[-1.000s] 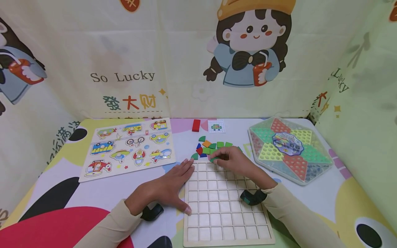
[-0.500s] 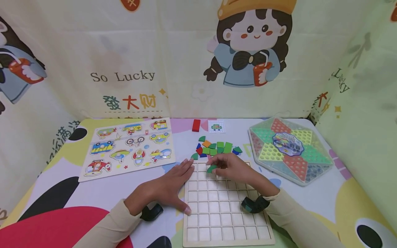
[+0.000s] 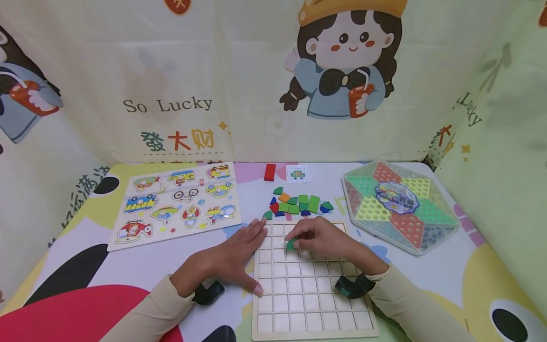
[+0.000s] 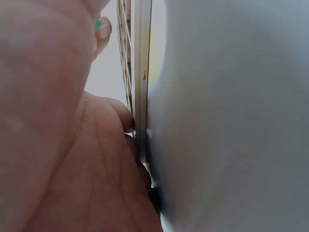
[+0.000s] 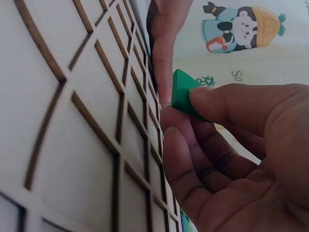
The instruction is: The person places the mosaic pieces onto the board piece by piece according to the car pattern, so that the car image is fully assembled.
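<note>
A wooden grid board [image 3: 316,304] with square cells lies on the table. My right hand [image 3: 322,237] pinches a green quarter-round block [image 5: 184,92] between thumb and fingers, close over the board's upper rows. In the right wrist view the block is tilted near the grid. My left hand [image 3: 231,256] lies along the board's left edge, fingers straight, thumb on the frame. The left wrist view shows its palm [image 4: 96,159] against the board's side. Beyond the board's far edge is a loose pile of small blocks, with a green rectangular one [image 3: 314,204] and an orange one [image 3: 284,197].
At the left lies a vehicle peg puzzle [image 3: 175,223]. A hexagonal board-game box [image 3: 399,206] sits at the right. Near the back are a red block [image 3: 269,172] and a small pattern card [image 3: 297,174] with a green car. A printed curtain [image 3: 248,71] hangs behind.
My right hand has drawn back from the pile toward me, carrying the green quarter-round block over the grid's upper rows. My left hand stays at the board's edge.
</note>
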Tool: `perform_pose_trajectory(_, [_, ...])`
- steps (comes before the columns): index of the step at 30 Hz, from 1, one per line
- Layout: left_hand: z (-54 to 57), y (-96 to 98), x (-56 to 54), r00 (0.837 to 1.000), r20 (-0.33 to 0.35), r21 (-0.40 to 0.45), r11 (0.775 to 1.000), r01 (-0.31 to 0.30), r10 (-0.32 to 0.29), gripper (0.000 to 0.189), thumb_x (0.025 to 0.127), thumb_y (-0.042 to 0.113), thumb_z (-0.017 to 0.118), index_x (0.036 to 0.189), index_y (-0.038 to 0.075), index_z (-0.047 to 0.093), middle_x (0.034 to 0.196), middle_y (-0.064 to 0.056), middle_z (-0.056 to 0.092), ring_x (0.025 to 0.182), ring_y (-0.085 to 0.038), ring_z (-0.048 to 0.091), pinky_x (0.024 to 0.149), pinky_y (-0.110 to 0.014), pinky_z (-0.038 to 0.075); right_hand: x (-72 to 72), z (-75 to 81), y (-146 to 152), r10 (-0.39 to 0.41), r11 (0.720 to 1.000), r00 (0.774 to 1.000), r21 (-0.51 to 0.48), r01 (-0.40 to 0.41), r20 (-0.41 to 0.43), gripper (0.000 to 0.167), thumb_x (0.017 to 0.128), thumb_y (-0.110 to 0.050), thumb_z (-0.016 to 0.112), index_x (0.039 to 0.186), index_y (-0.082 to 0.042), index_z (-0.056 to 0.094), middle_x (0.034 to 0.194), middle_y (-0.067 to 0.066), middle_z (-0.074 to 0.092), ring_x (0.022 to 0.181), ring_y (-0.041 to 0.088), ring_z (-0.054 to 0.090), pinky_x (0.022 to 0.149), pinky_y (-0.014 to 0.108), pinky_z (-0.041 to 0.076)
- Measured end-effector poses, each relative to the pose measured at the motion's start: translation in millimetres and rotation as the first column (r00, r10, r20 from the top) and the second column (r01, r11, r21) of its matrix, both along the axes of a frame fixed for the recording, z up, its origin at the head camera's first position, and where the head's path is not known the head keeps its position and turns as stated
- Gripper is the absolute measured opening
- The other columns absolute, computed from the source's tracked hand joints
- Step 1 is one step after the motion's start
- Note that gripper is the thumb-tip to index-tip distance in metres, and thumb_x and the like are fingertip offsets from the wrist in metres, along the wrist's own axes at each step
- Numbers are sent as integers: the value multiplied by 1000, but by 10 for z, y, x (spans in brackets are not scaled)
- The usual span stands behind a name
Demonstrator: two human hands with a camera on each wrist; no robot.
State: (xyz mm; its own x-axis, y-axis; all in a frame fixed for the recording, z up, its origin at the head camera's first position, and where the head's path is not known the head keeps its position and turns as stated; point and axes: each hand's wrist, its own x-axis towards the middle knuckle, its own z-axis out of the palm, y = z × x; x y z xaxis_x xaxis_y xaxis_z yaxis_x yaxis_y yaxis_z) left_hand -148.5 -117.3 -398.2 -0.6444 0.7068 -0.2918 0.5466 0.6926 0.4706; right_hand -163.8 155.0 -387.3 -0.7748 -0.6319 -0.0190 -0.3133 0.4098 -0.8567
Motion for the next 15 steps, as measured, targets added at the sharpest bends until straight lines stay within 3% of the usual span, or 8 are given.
perform_pose_trajectory(10, [-5,-12,21,1000,18,14,1000,-15,15,124,67,71,73,157,9,14,163,-1,-6,146,-19,-12,117,-46,3,58,-80,-36,-12,1000,1000,-1,12,18,15,88,0,68,97,-10,74,93,-2,68,78,15,58,70,25,50])
perform_pose_trajectory(15, [-5,2,21,1000,5,8,1000,-7,7,125,67,73,72,157,9,13,163,-1,-6,146,-19,-12,117,-46,2,87,-67,-11,0,1000,999,3,0,42,16,88,2,67,100,-8,74,97,-2,68,83,14,61,77,26,52])
